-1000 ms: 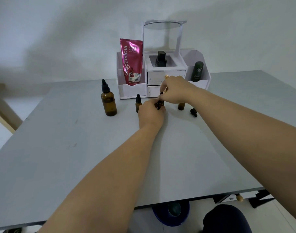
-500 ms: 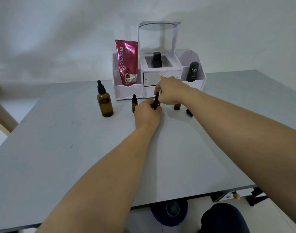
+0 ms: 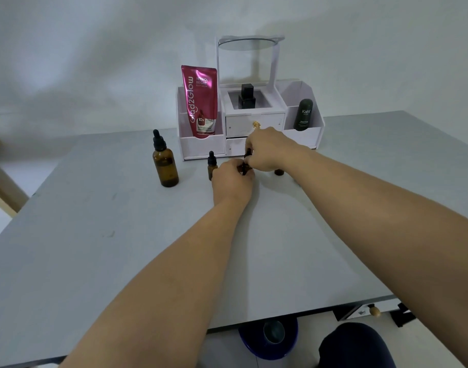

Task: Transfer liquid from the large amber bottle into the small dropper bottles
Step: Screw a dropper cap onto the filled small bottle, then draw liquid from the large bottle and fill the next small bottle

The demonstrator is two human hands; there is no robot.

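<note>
The bench lies bare toward its left and near edges, leaving you wide room there; the big amber bottle stands capped near the back left, well apart from your hands; a small dropper bottle stands just beside your left hand, whose grip is clenched round another small bottle; your right hand pinches its cap; the organizer stands behind.
</note>
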